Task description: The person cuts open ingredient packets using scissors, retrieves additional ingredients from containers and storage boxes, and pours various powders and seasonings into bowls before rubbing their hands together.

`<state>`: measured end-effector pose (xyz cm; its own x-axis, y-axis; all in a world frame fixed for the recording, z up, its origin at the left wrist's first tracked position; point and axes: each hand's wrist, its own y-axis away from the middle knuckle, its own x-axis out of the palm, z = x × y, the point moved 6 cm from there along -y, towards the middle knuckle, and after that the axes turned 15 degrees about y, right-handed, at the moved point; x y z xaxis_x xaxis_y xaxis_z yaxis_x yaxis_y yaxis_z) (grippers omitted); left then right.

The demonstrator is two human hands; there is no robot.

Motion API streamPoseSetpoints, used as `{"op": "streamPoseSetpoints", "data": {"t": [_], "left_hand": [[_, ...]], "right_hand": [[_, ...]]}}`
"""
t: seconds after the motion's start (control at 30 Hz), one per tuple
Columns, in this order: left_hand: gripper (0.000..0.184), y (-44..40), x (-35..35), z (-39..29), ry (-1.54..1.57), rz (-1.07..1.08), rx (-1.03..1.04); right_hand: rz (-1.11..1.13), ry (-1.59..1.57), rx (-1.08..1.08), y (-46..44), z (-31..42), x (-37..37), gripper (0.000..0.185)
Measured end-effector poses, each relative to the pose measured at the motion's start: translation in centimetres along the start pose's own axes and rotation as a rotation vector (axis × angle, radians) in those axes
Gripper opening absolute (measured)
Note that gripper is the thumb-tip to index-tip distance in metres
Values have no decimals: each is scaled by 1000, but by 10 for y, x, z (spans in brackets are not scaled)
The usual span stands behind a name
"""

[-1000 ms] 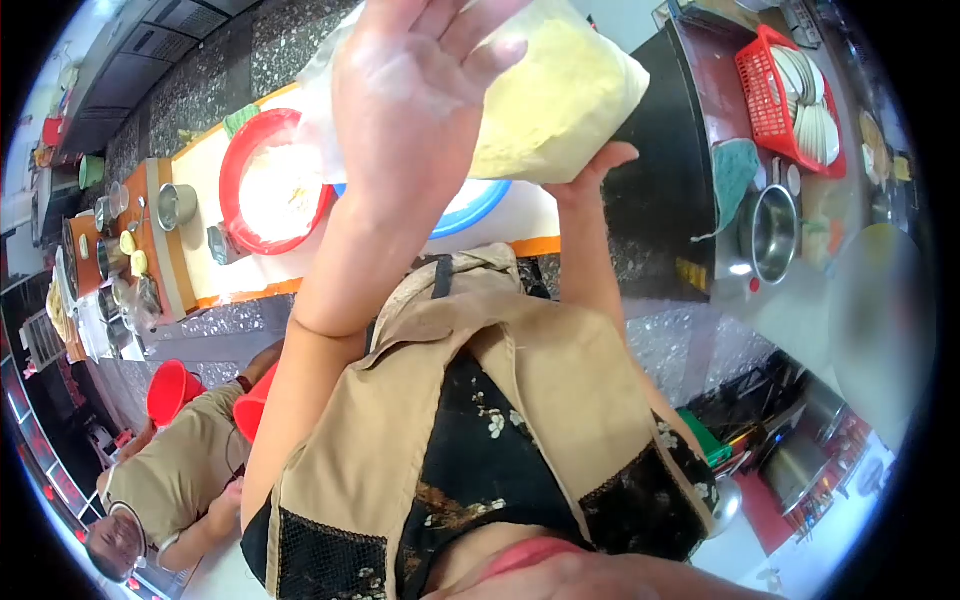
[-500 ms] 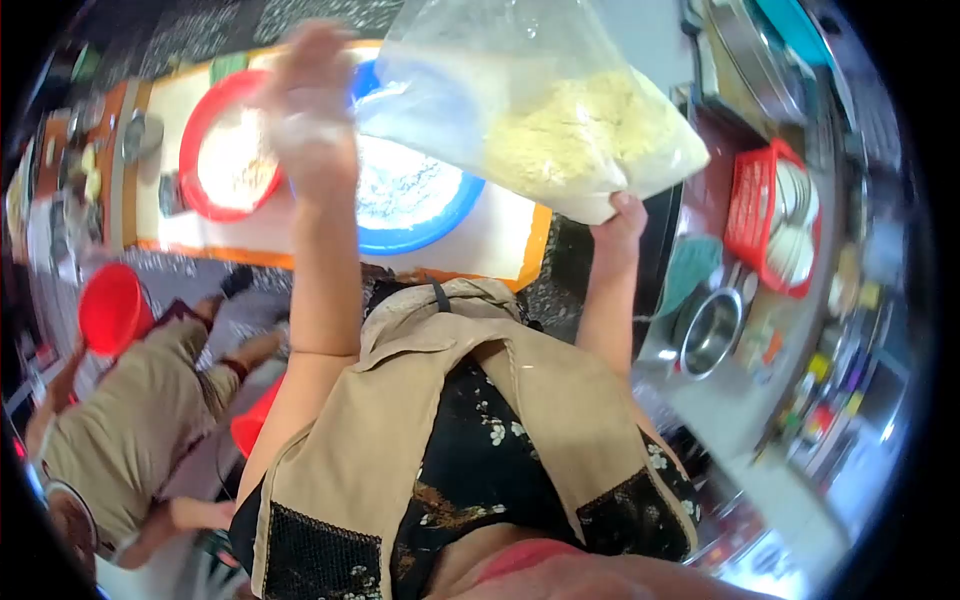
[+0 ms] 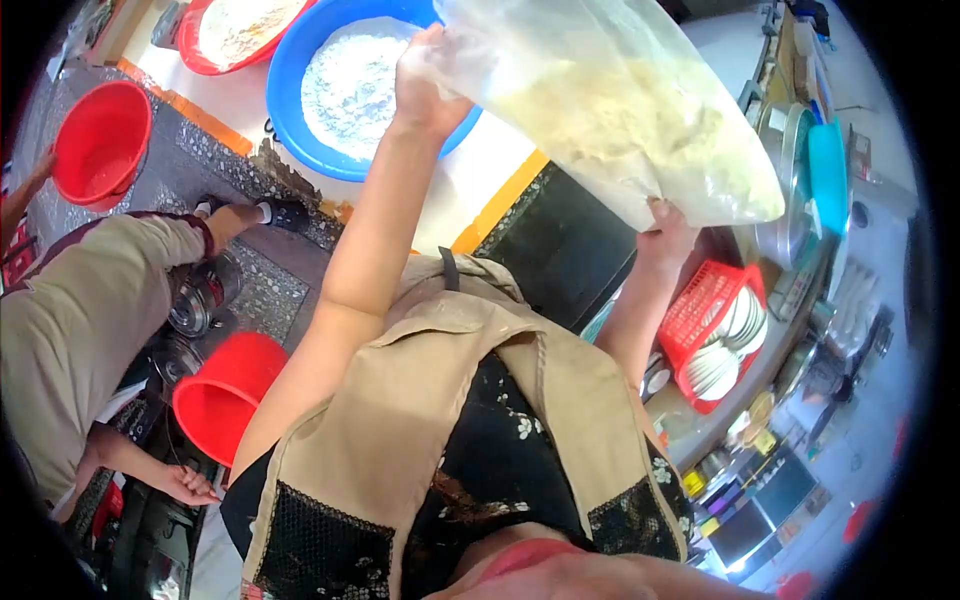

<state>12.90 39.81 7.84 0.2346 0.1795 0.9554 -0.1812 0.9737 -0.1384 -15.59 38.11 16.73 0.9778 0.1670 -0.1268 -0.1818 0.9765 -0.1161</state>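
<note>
A large clear plastic bag (image 3: 640, 125) of pale yellow powder hangs tilted at the upper right. My left hand (image 3: 430, 85) is closed on the bag's left edge, over the rim of a blue basin (image 3: 285, 110). White powder (image 3: 350, 90) lies heaped in that basin. Lower down, my right hand (image 3: 668, 235) pinches the bag's bottom edge between thumb and fingers. Left of the blue basin stands a red basin (image 3: 195, 50) with off-white powder, partly cut off by the view's top edge.
A white table (image 3: 505, 165) with orange edging carries the basins. On my right, a red basket (image 3: 690, 310) holds white dishes. To my left, a co-worker (image 3: 90, 300) is beside a red bucket (image 3: 105, 140) and another red bucket (image 3: 230, 390).
My left hand, blurred near the red and blue basins before, has come right and taken hold of the bag's edge. The view has turned, and the bag sits farther right.
</note>
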Motion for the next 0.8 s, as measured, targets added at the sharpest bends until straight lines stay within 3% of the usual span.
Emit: {"op": "streamPoseSetpoints", "data": {"t": [0.07,0.13,0.37,0.43,0.7,0.77,0.8], "left_hand": [[38,-4,3,4,50,8,-8],[36,-10,-2,1,-157,-194,135],[37,-18,1,-1,-180,-279,278],[37,-14,9,-1,-237,-399,344],[38,-18,4,-32,-219,-334,316],[38,-19,-9,-42,-235,-346,308],[36,-21,-17,-45,-70,-210,186]], "right_hand": [[1,67,42,-6,7,1,72],[34,43,8,-12,7,3,73],[84,36,14,-27,1,7,70],[80,42,13,-33,-3,11,69],[69,-30,-6,-40,-4,39,67],[56,77,7,-43,-8,42,65],[59,86,11,-43,-7,45,65]]}}
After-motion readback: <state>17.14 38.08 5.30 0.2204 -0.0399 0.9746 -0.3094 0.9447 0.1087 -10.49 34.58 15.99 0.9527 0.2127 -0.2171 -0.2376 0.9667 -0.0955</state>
